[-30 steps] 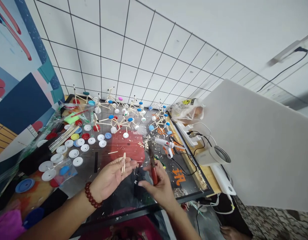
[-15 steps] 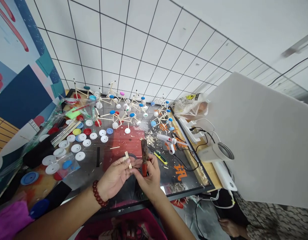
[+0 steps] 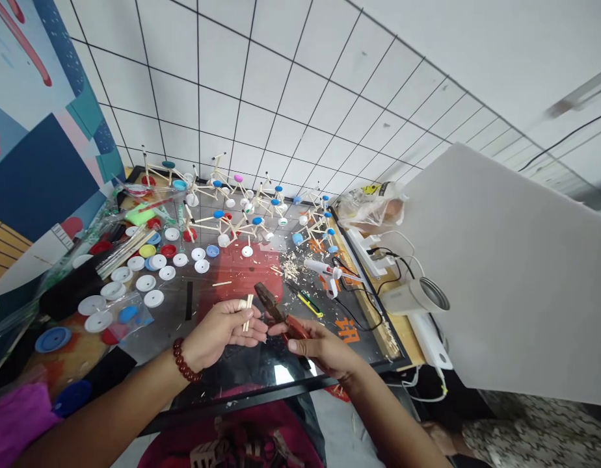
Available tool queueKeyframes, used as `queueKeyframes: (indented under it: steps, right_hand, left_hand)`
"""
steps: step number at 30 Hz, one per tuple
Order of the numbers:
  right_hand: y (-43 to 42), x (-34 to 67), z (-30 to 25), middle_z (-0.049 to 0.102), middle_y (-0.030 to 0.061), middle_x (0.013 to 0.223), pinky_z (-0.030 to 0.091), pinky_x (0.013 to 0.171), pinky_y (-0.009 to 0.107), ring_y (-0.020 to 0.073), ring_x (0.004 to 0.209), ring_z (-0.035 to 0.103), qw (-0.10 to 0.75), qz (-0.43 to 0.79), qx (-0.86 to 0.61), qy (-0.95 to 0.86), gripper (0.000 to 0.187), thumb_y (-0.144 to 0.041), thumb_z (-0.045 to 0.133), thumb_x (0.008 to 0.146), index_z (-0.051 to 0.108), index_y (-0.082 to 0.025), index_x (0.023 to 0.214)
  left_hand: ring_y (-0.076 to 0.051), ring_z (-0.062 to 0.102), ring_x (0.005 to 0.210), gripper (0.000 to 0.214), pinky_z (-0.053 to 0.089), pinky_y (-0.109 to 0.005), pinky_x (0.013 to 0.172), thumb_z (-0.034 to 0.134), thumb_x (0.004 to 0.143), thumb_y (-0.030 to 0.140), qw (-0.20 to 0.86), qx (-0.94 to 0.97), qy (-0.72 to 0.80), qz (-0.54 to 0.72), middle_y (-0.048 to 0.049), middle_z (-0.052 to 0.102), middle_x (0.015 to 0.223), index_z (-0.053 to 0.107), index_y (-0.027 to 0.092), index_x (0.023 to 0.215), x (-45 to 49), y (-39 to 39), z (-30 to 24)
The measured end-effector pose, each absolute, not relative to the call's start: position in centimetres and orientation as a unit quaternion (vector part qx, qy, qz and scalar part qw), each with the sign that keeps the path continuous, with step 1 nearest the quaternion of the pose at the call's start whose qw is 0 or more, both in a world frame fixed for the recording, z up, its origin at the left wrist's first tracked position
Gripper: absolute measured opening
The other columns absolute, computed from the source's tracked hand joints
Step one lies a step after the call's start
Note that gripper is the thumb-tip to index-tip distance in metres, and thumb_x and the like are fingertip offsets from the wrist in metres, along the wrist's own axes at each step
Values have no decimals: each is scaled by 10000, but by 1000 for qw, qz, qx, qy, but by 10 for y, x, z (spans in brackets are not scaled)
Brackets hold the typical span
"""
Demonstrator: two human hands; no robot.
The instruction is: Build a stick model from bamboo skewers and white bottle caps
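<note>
We held short sticks (image 3: 248, 313), perhaps two, pinched in our left hand (image 3: 229, 329), near centre; pliers (image 3: 268, 301), gripped in our right hand (image 3: 322, 346); far, stick-and-cap figures (image 3: 218, 214), assembled; left, loose caps (image 3: 146, 283), unattached.

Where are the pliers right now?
In the head view, the pliers are in the right hand, just right of the sticks in the left hand, near the yellow cutter.
</note>
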State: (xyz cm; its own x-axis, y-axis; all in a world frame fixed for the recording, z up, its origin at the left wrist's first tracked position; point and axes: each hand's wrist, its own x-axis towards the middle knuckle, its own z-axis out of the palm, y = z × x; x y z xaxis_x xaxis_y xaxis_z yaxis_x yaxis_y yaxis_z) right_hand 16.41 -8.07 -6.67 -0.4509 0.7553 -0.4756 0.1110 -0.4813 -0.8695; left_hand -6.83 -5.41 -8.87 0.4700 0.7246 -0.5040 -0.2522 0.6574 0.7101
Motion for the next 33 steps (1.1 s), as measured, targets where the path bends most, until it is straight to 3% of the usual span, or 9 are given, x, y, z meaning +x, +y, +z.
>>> queueKeyframes:
  steps: [4,11,18,27,33]
  right_hand:
    - [-79,166,-63,642,31,1055,400,950,320,182,968,576,196,721,-454,-485,418,-419,814,694,744,-203,1046]
    - [-77,178,-68,611,75,1245,358,1067,401,242,1176,546,174,737,-422,-499,505,-407,783,747,679,-222,1205]
    - [-66,184,-45,383,75,1515,201,1170,427,279,1419,321,88,652,-421,-625,481,-459,719,805,665,-235,1227]
    - [-63,177,-39,393,97,1507,262,1150,438,285,1394,367,51,621,-411,-665,491,-480,674,834,648,-217,1247]
    - [-59,171,-35,550,92,1319,356,1091,406,262,1265,489,25,570,-403,-715,394,-381,657,846,660,-197,1195]
  left_hand:
    - [-209,721,657,361,544,-289,609,751,730,418,817,321,401,263,-114,745,736,639,113,888,-71,-53,-85]
    - [-197,711,612,378,539,-278,572,709,758,391,831,337,377,232,-78,731,695,618,132,1019,-72,-52,-88]
    - [-201,719,634,376,546,-277,585,719,749,396,841,339,363,214,-87,737,718,618,135,1000,-74,-52,-90]
    - [-189,699,576,426,533,-268,546,744,696,439,844,344,366,188,-74,716,654,634,126,962,-72,-54,-93]
    - [-187,693,568,444,521,-266,538,750,663,450,839,347,379,181,-73,712,646,641,121,940,-71,-53,-95]
